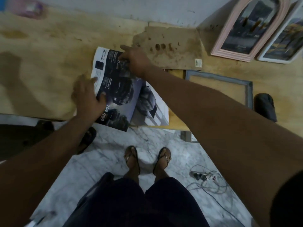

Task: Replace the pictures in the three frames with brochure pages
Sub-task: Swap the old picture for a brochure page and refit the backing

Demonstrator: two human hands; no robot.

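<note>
Far left, at the back edge of the worktop [41, 51], sits a blurred pinkish-purple thing [30, 8] I cannot make out. Moving right, the left hand [87, 97] lies flat with fingers spread on the near-left part of the brochure [124, 94], pressing it down and gripping nothing. The brochure lies open at the worktop's front edge, its near corner hanging slightly over; the page is dark, printed with cars, small white text and the numbers 204 and 500, with a paler page showing on its right side. The right hand [135, 60] rests on the far part of the same page, fingers bent onto the paper; whether it pinches the sheet or only presses it, I cannot tell. Beyond it lies a stained brown backing board [170, 48]. Right of the brochure, a grey frame [229, 79] lies flat and holds no picture, only plain brown inside. At the back right corner, a pink arched frame [249, 27] holds a dark picture, and a white frame [283, 38] beside it holds another.
</note>
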